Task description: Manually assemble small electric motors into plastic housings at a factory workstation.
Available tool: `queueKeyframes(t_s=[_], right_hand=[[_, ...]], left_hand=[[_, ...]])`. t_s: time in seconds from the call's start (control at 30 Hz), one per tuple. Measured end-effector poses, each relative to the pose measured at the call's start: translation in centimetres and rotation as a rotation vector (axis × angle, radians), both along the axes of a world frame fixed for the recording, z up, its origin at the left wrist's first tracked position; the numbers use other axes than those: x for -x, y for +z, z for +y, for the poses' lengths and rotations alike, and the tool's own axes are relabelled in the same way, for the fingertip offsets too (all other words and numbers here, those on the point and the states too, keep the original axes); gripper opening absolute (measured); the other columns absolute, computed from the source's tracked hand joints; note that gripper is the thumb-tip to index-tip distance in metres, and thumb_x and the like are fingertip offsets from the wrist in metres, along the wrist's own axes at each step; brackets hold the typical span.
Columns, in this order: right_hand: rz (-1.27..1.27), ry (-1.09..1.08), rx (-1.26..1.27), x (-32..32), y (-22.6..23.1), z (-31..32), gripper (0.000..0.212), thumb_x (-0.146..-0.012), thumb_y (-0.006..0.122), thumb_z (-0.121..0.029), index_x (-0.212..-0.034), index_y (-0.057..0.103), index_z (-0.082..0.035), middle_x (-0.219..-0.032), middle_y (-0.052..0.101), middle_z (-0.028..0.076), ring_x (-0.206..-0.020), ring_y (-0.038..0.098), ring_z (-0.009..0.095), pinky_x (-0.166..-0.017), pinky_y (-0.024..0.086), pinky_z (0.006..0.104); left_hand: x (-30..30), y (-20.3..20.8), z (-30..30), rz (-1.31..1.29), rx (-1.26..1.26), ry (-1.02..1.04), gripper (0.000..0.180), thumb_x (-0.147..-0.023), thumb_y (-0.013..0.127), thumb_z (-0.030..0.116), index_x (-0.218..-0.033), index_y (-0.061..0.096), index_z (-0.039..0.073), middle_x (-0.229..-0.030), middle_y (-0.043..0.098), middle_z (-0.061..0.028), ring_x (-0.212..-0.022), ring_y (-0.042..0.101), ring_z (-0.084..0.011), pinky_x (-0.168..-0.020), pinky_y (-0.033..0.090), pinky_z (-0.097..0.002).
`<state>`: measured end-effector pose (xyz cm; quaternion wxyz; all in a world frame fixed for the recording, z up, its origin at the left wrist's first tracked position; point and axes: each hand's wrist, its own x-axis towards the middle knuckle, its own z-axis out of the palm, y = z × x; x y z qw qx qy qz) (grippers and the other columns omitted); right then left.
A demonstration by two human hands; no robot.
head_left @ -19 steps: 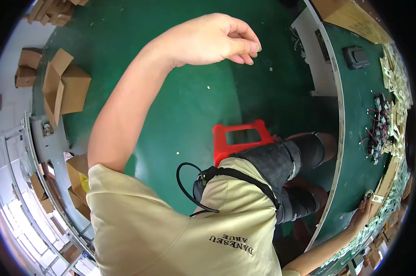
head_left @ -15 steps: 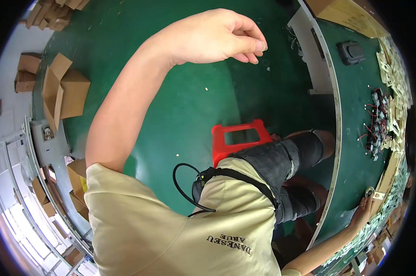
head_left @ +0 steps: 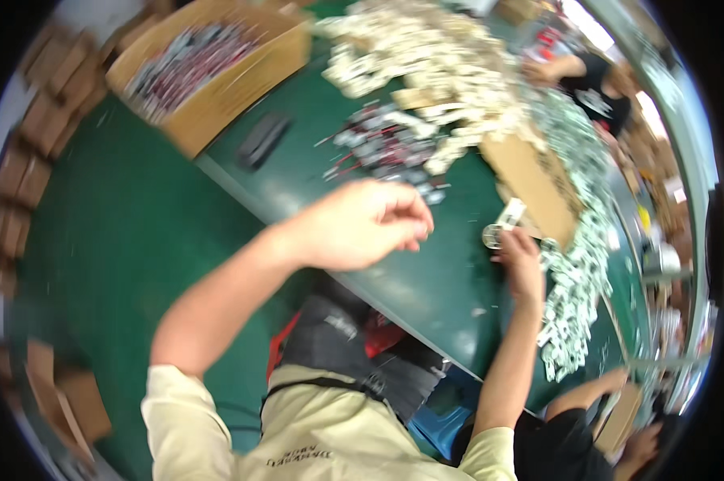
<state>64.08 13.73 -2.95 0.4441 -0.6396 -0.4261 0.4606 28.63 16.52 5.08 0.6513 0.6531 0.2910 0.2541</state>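
Note:
My left hand (head_left: 366, 226) is over the near edge of the table. Its fingers are loosely curled in, with the thumb close to them, and nothing shows between them; motion blurs it. My right hand (head_left: 524, 260) is closed on a small cream plastic piece (head_left: 511, 213) with a flat end and a ring-shaped end. That piece is held beside a flat strip of brown cardboard (head_left: 534, 180). Ahead of my left hand lies a cluster of small grey parts with red and black wires (head_left: 382, 144).
Cream plastic pieces (head_left: 426, 48) are heaped at the far side, pale green ones (head_left: 574, 321) to the right. A cardboard box (head_left: 250, 84) of wired parts and a dark case (head_left: 263, 140) stand far left. Co-workers' arms (head_left: 578, 397) show at right. An open carton (head_left: 69, 401) is lower left.
The view has swung from the floor to the table. My left hand has come from above the floor to the table's edge. My right hand still grips the cream piece.

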Motion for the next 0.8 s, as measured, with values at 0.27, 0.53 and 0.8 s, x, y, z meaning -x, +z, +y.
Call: queueKeyframes(t_s=[0.27, 0.53, 0.8], right_hand=[[0.337, -0.234, -0.182, -3.0, 1.5, -1.8, 0.021, -0.099, 0.062, -0.017, -0.112, 0.064, -0.002, -0.095, 0.067, 0.002, -0.079, 0.061, 0.009, -0.071, 0.053, 0.0257], [0.252, -0.263, -0.155, -4.6, 1.2, -2.1, 0.026, -0.096, 0.064, -0.017, -0.113, 0.062, 0.002, -0.094, 0.067, 0.004, -0.081, 0.061, 0.010, -0.072, 0.049, 0.0241], [0.271, -0.225, -0.113, -2.8, 1.7, -1.6, 0.027, -0.096, 0.063, -0.015, -0.115, 0.061, 0.004, -0.096, 0.066, 0.006, -0.087, 0.061, 0.011, -0.077, 0.050, 0.0256]], left_hand=[[-21.8, -4.1, 5.3, 0.267, -0.257, 0.030, 0.045, -0.095, 0.067, 0.021, -0.131, 0.055, -0.003, -0.113, 0.069, -0.0177, -0.096, 0.069, -0.0220, -0.085, 0.055, -0.0340], [-25.7, -7.7, 6.1, -0.071, 0.231, -0.188, 0.033, -0.098, 0.061, 0.006, -0.130, 0.055, 0.000, -0.119, 0.063, -0.0086, -0.103, 0.064, -0.0150, -0.090, 0.055, -0.0294], [-23.9, -6.5, 4.8, 0.021, 0.244, -0.085, 0.031, -0.098, 0.062, 0.007, -0.128, 0.052, 0.003, -0.118, 0.060, -0.0078, -0.107, 0.064, -0.0158, -0.095, 0.055, -0.0318]])
